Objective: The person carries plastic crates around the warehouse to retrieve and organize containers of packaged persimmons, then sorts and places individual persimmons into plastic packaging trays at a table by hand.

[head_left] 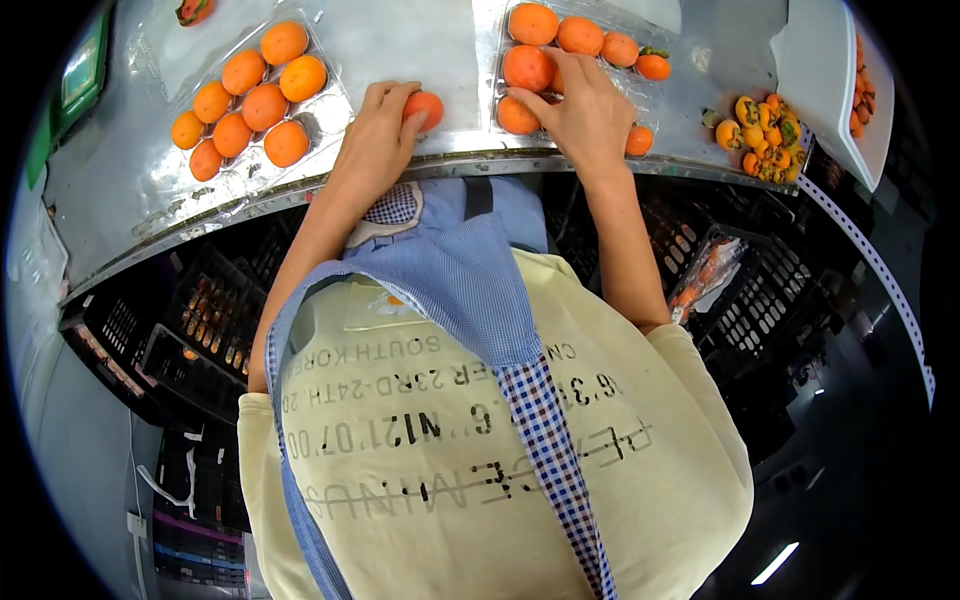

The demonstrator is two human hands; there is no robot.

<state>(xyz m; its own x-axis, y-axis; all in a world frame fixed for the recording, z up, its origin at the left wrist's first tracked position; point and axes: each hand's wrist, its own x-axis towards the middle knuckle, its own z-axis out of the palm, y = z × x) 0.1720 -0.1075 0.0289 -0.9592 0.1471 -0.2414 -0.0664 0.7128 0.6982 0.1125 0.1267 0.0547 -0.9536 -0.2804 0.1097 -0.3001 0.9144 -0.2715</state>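
Close to the front edge of the metal table, my left hand [374,135] is closed around a loose orange persimmon [427,110]. My right hand [590,115] reaches over the right clear plastic tray [499,85], with thumb and forefinger on either side of a persimmon [527,68] in its left column. Other persimmons lie in that tray, and my fingers partly hide some of them. To the left stands another clear tray [325,62] holding several persimmons in rows.
Cut-off persimmon tops and stems [768,138] are heaped at the table's right. A white bin [835,90] beside them holds more orange pieces. A single persimmon [194,11] lies at the back left, near a green crate [80,75]. Black crates [205,310] stand below the table edge.
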